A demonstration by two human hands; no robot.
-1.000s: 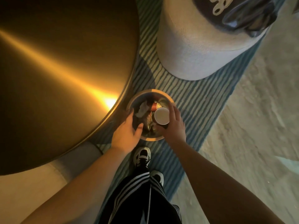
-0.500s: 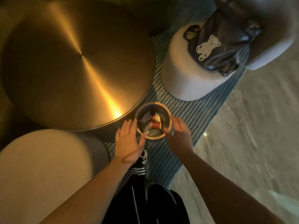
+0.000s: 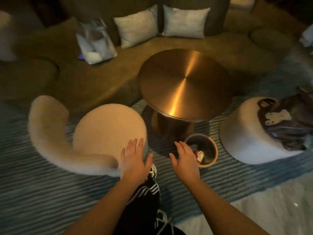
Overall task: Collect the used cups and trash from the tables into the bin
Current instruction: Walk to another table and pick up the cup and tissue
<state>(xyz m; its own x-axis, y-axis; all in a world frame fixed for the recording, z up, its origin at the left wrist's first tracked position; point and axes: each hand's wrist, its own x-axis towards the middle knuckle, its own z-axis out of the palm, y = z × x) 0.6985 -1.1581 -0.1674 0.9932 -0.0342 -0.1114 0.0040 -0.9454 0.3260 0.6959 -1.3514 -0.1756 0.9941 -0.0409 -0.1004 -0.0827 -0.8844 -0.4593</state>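
A small round bin (image 3: 213, 148) stands on the striped rug beside the base of the round gold table (image 3: 185, 83). Inside it lie a red and white cup (image 3: 199, 155) and some dark crumpled trash. My right hand (image 3: 186, 159) hovers open, palm down, over the bin's left rim and holds nothing. My left hand (image 3: 133, 161) is open with fingers spread, in front of the cream chair, also holding nothing. The tabletop shows only light reflections.
A cream round chair (image 3: 108, 131) with a curved backrest stands left of the table. A white pouf (image 3: 250, 143) with a dark bag (image 3: 288, 126) on it is at the right. A brown sofa (image 3: 101, 77) behind carries cushions and a plastic bag (image 3: 95, 43).
The right hand has let go of the white cup into the bin. Both hands have lifted away from the bin's rim, and the view has risen and pulled back, showing the whole room.
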